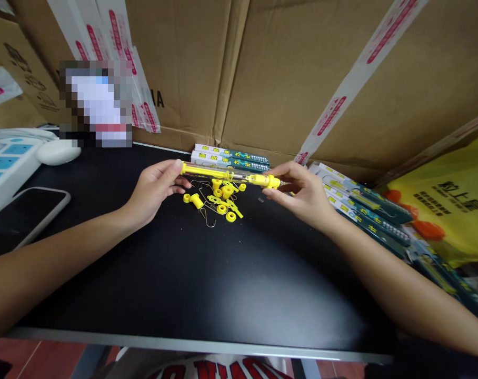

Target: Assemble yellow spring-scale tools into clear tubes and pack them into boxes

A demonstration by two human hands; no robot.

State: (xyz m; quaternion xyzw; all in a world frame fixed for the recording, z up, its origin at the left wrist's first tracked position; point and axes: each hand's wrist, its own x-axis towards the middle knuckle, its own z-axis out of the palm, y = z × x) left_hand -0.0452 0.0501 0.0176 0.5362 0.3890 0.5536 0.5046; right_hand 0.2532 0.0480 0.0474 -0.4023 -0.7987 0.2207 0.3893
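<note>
Level above the black table, a clear tubular spring scale (211,171) with yellow inner parts spans the gap between my hands. Its left end is pinched between the thumb and fingers of my left hand (158,181). The fingers of my right hand (300,187) close around the yellow cap at the other end, where a bit of metal shows. Just below the tube lies a loose pile of yellow plastic parts (227,192), rings and pegs among them. Bent wire hooks (208,218) and a small spring (261,199) lie there too; the tube partly hides the pile.
Boxes (231,159) are stacked behind the tube, and more printed boxes (365,210) line the right side beside a yellow bag (448,200). At left are a phone (26,218) and a white power strip (10,163). Large cardboard cartons (286,73) wall off the back.
</note>
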